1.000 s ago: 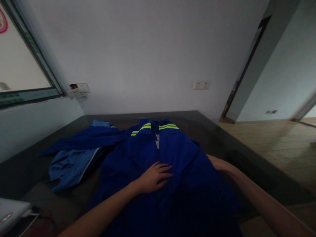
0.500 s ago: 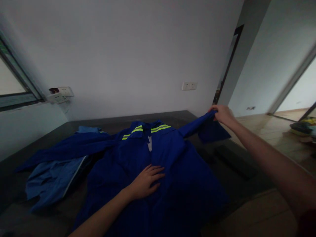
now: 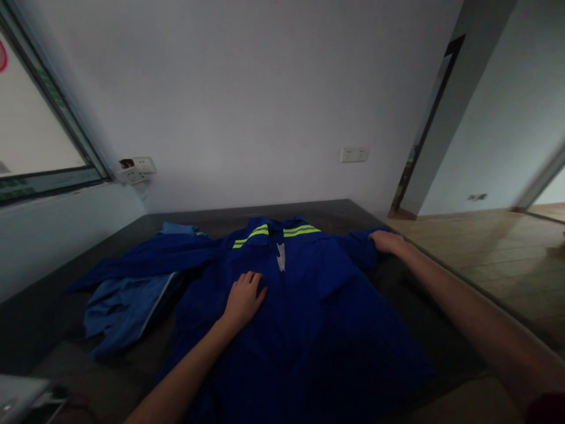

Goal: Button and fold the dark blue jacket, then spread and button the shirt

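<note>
Have jacket spread under left hand, thumb apart from fingers, but sleeve clamped in right hand, seemingly unstraightened.

Bare hands, bare forearms, dark red right sleeve

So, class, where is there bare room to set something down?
Bare tabletop shows in a narrow back strip between the dark blue jacket and the wall, and at left, between its sleeve and the white box. The middle is crowded: jacket, left hand, lighter blue garment. Right of the jacket, below the right hand, it is too dark to tell.
</note>
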Tool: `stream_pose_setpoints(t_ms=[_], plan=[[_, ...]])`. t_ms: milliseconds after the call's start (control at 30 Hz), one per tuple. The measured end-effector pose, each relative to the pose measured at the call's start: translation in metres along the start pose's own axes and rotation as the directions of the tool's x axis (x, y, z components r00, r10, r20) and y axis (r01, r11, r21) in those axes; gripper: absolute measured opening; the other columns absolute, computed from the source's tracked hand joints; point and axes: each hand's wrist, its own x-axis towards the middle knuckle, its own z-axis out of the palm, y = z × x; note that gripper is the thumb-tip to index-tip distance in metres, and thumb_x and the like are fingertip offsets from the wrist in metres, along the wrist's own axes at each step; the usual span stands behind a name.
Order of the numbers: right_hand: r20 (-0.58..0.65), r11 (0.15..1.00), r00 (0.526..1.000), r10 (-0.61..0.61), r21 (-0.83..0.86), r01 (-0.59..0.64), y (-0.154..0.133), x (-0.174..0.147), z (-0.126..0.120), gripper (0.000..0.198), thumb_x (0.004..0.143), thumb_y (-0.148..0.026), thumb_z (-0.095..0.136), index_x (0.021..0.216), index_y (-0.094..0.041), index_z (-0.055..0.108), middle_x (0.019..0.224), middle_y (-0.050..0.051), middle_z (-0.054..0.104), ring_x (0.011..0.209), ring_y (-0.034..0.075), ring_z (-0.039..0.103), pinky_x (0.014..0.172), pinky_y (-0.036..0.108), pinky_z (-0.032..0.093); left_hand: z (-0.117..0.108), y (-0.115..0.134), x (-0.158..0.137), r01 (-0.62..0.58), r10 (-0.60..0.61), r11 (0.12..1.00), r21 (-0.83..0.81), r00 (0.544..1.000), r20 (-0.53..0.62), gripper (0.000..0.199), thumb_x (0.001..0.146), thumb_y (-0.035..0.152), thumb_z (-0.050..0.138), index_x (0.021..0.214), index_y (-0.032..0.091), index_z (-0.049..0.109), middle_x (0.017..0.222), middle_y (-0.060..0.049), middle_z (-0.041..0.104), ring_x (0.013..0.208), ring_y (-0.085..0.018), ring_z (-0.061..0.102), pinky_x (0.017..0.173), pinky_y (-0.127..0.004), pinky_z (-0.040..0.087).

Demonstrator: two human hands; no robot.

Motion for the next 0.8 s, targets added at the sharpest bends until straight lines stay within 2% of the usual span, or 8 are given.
stream_pose_setpoints(t_ms=[100, 200, 300, 367, 433, 567, 700, 800], plan=[[-0.052, 0.991, 0.996, -0.076, -0.118, 0.069, -0.039, -0.011, -0.008, 0.031, 0.085, -0.011, 0.045, 0.107, -0.017, 0.066, 0.112, 0.016, 0.062, 0.101, 0.029, 0.059, 0.081, 0.04, 0.047, 0.003, -0.011, 0.002, 0.131, -0.138, 0.982, 0.138, 0.989, 0.046, 0.034, 0.09, 0.041, 0.04, 0.106, 0.015, 0.054, 0.109, -0.014, 0.057, 0.102, -0.027, 0.054, 0.081, -0.038, 0.045], [-0.123, 0.947, 0.942, -0.312, -0.121, 0.298, -0.095, -0.031, -0.012, 0.029, 0.091, -0.026, 0.043, 0.112, -0.019, 0.063, 0.118, 0.014, 0.06, 0.11, 0.027, 0.054, 0.088, 0.037, 0.045, 0.007, -0.013, 0.004, 0.13, -0.15, 0.976, 0.175, 0.982, 0.11, 0.028, 0.093, 0.036, 0.035, 0.101, 0.017, 0.053, 0.103, -0.012, 0.06, 0.097, -0.023, 0.058, 0.076, -0.032, 0.045], [-0.054, 0.86, 0.859, -0.508, 0.009, 0.51, -0.146, -0.053, 0.009, 0.036, 0.092, -0.039, 0.043, 0.119, -0.021, 0.059, 0.122, 0.011, 0.059, 0.112, 0.025, 0.054, 0.096, 0.037, 0.042, 0.008, -0.011, 0.004, 0.086, -0.115, 0.979, 0.186, 0.982, 0.152, 0.027, 0.095, 0.027, 0.029, 0.099, 0.017, 0.054, 0.099, -0.01, 0.061, 0.091, -0.021, 0.061, 0.073, -0.029, 0.046], [-0.002, 0.826, 0.828, -0.561, 0.074, 0.559, -0.167, -0.065, 0.035, 0.048, 0.089, -0.046, 0.047, 0.13, -0.021, 0.051, 0.135, 0.013, 0.05, 0.123, 0.028, 0.047, 0.101, 0.041, 0.038, 0.007, -0.01, 0.003, 0.066, -0.098, 0.978, 0.197, 0.983, 0.158, 0.028, 0.095, 0.025, 0.027, 0.099, 0.017, 0.054, 0.098, -0.01, 0.062, 0.089, -0.021, 0.061, 0.073, -0.03, 0.046], [0.046, 0.815, 0.816, -0.576, 0.107, 0.569, -0.176, -0.073, 0.063, 0.057, 0.088, -0.05, 0.049, 0.137, -0.021, 0.044, 0.144, 0.014, 0.04, 0.132, 0.032, 0.036, 0.105, 0.049, 0.031, 0.006, -0.01, 0.001, 0.056, -0.089, 0.977, 0.205, 0.984, 0.156, 0.027, 0.094, 0.024, 0.028, 0.097, 0.017, 0.054, 0.097, -0.011, 0.062, 0.089, -0.021, 0.062, 0.073, -0.03, 0.046], [-0.012, 0.797, 0.809, -0.588, 0.164, 0.581, -0.166, -0.08, 0.1, 0.048, 0.096, -0.041, 0.032, 0.139, -0.021, 0.042, 0.146, 0.011, 0.036, 0.137, 0.026, 0.029, 0.111, 0.05, 0.021, -0.003, -0.018, -0.003, 0.082, -0.107, 0.986, 0.142, 0.978, 0.178, 0.024, 0.093, 0.025, 0.032, 0.091, 0.018, 0.054, 0.096, -0.008, 0.064, 0.085, -0.02, 0.062, 0.068, -0.028, 0.045], [-0.052, 0.773, 0.792, -0.608, 0.186, 0.606, -0.152, -0.084, 0.109, 0.045, 0.097, -0.034, 0.029, 0.138, -0.022, 0.042, 0.146, 0.009, 0.037, 0.137, 0.022, 0.03, 0.112, 0.047, 0.021, -0.022, -0.03, -0.003, 0.157, -0.161, 0.987, 0.037, 0.961, 0.223, 0.018, 0.09, 0.029, 0.037, 0.085, 0.021, 0.053, 0.093, -0.004, 0.065, 0.08, -0.018, 0.062, 0.063, -0.025, 0.041], [-0.052, 0.77, 0.788, -0.614, 0.181, 0.612, -0.148, -0.086, 0.11, 0.045, 0.096, -0.032, 0.03, 0.138, -0.023, 0.042, 0.146, 0.007, 0.037, 0.137, 0.022, 0.029, 0.112, 0.047, 0.021, -0.039, -0.037, -0.008, 0.169, -0.177, 0.984, 0.053, 0.957, 0.229, 0.016, 0.087, 0.029, 0.04, 0.083, 0.021, 0.053, 0.092, -0.003, 0.066, 0.08, -0.019, 0.062, 0.062, -0.026, 0.039]])
